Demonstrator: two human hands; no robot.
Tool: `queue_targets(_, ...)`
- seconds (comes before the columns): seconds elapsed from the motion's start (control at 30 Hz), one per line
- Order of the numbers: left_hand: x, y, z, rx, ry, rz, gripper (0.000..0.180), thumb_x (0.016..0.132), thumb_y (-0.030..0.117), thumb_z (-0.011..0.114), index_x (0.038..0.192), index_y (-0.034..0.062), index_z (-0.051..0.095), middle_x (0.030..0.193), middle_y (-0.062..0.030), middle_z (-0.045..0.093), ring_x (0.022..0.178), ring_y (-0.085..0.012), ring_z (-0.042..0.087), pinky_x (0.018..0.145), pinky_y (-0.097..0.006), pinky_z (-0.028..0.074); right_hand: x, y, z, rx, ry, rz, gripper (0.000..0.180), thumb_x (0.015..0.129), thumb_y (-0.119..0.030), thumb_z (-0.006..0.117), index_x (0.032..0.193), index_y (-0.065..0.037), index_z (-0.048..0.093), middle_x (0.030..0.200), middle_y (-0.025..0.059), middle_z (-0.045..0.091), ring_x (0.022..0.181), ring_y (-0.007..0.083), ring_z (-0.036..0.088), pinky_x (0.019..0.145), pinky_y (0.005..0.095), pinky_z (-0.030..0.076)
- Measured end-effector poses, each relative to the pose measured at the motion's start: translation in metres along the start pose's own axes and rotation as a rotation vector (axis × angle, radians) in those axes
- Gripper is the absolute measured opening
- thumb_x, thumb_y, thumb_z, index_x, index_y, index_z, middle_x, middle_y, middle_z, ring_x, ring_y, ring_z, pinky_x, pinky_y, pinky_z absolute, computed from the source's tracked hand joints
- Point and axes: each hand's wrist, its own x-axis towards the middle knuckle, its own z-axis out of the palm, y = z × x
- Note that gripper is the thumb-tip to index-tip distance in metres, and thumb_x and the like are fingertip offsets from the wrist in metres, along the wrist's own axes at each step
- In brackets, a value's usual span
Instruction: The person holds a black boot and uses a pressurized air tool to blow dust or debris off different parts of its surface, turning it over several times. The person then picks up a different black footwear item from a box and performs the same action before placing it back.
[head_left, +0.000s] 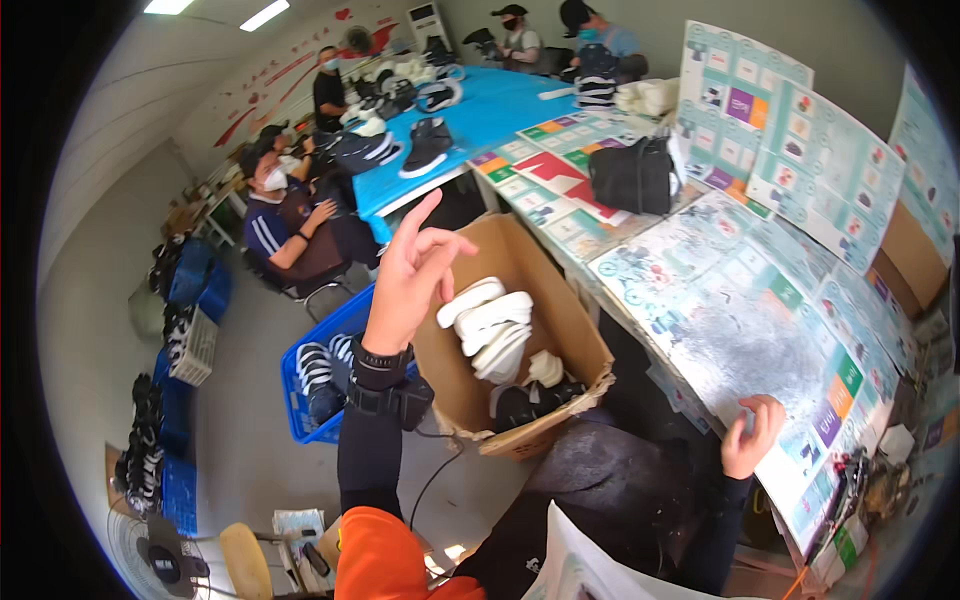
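Observation:
My left hand [412, 285] is raised above the left side of a cardboard box [560, 320], with its index finger stretched out and the other fingers loosely bent. Nothing is in it. Inside the box lie several white shoe soles [490, 325] in a pile, with dark shoes [525, 405] at the near end. By the near edge of the worktable [715, 330] is my right hand [752, 437], its fingers half curled, the thumb apart, holding nothing I can see. A black shoe upper [633, 177] stands on the far part of that table.
A blue basket of striped shoes [317, 375] sits on the floor left of the box. Beyond, a blue table [490, 105] holds shoes, with several people around it. One seated person [285, 220] is at the left. Printed boards [825, 170] lean along the worktable's right side.

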Motion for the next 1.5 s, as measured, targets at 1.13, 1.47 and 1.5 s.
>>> queue_targets(1.13, -0.025, 0.062, 0.022, -0.423, 0.187, 0.280, 0.030, 0.117, 0.030, 0.048, 0.110, 0.0042, 0.061, 0.062, 0.0029, 0.043, 0.054, -0.0086, 0.042, 0.050, -0.025, 0.032, -0.005, 0.007, 0.000, 0.006, 0.002, -0.007, 0.012, 0.083, 0.000, 0.058, 0.094, -0.001, 0.062, 0.099, 0.0167, 0.063, 0.098, 0.0381, 0.058, 0.097, 0.0462, 0.043)
queue_targets(1.47, -0.068, 0.093, 0.042, -1.064, -1.133, 0.809, 0.107, 0.107, 0.075, 0.010, 0.105, -0.0083, 0.077, 0.100, -0.0222, 0.079, 0.089, -0.0341, 0.078, 0.078, -0.039, 0.064, -0.008, 0.008, -0.005, -0.017, -0.021, -0.022, 0.011, 0.084, -0.002, 0.058, 0.094, -0.001, 0.062, 0.098, 0.0163, 0.063, 0.097, 0.0374, 0.059, 0.096, 0.0458, 0.042)
queue_targets(1.5, -0.071, 0.091, 0.039, -1.023, -1.175, 0.780, 0.103, 0.107, 0.075, 0.015, 0.107, -0.0082, 0.077, 0.102, -0.0216, 0.079, 0.090, -0.0337, 0.078, 0.079, -0.039, 0.064, -0.008, 0.008, -0.004, -0.011, -0.019, -0.022, 0.011, 0.084, -0.002, 0.058, 0.094, -0.001, 0.062, 0.098, 0.0163, 0.063, 0.097, 0.0374, 0.059, 0.096, 0.0458, 0.042)
